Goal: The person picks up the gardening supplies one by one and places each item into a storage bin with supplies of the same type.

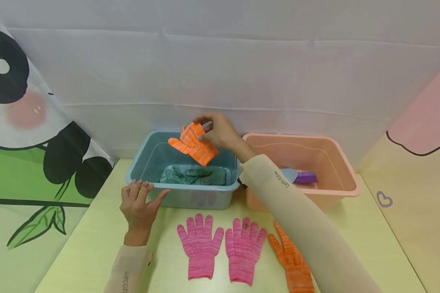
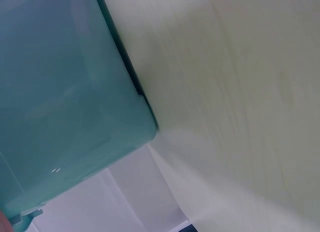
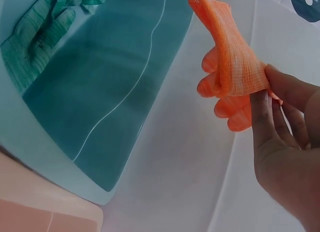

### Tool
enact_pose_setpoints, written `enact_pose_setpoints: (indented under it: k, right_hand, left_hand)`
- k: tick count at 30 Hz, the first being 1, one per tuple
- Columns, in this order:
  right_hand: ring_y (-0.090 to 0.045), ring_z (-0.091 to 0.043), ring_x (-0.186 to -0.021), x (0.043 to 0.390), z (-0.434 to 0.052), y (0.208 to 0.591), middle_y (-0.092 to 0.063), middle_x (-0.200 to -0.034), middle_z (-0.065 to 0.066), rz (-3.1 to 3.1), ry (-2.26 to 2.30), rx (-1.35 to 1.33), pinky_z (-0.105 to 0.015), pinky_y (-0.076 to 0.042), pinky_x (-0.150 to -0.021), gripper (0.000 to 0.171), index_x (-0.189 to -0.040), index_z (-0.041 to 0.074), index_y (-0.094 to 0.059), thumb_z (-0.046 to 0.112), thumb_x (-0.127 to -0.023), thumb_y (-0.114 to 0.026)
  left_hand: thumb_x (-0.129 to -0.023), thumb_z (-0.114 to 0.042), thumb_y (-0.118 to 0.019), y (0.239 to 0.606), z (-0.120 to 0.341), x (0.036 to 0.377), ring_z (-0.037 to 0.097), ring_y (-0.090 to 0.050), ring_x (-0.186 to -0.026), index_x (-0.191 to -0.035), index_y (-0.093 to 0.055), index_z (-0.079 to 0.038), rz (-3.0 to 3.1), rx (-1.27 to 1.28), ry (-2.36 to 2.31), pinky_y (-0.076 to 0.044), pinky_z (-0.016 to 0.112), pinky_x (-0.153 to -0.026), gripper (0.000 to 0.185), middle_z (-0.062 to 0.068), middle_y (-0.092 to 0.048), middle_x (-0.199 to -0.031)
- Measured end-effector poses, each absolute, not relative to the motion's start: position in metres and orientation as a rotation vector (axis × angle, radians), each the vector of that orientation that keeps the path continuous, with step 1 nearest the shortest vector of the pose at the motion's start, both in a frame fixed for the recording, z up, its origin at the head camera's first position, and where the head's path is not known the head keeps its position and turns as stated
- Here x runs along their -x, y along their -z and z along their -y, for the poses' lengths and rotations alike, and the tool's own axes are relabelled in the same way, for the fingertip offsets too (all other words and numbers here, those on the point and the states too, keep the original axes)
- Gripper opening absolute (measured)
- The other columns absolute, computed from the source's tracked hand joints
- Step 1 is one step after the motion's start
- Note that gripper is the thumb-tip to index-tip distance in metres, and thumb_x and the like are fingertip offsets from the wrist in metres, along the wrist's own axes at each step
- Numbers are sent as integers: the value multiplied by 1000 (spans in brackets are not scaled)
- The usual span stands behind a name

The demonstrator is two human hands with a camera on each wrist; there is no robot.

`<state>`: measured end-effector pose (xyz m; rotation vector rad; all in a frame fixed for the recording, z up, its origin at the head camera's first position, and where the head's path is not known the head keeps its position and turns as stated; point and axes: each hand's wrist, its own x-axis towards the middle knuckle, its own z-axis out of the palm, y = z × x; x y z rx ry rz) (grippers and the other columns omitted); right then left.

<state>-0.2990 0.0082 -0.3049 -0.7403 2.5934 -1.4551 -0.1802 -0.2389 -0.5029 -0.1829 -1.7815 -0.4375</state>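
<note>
Nearest, two fuzzy pink knit gloves (image 1: pixel 221 247) lie flat on the pale yellow table (image 1: pixel 95 228), with one orange glove (image 1: pixel 292 262) to their right, partly under the right sleeve. A bit farther, the left hand (image 1: pixel 139 203) rests with straight fingers on the near left rim of the smooth blue plastic tub (image 1: pixel 143 162). Green gloves (image 1: pixel 193 175) lie inside it. Above the tub, the right hand (image 1: pixel 220 130) pinches another orange knit glove (image 1: pixel 193 143), which hangs floppy. To the right sits a pink tub (image 1: pixel 337 162) holding a purple block (image 1: pixel 305 177).
</note>
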Motion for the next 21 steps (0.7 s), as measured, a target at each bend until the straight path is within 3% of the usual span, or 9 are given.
enact_pose_setpoints:
  k: [21]
  right_hand:
    - [-68, -32, -124, 300, -18, 310, -66, -138, -15, -2520, 1430, 861, -34, -60, -96, 47, -136, 0, -66, -10, -91, -77]
  left_hand:
    - [-91, -69, -69, 504, 242, 180, 45, -65, -86, -91, -76, 5, 1761, 200, 433, -59, 67, -69, 75, 22, -73, -90]
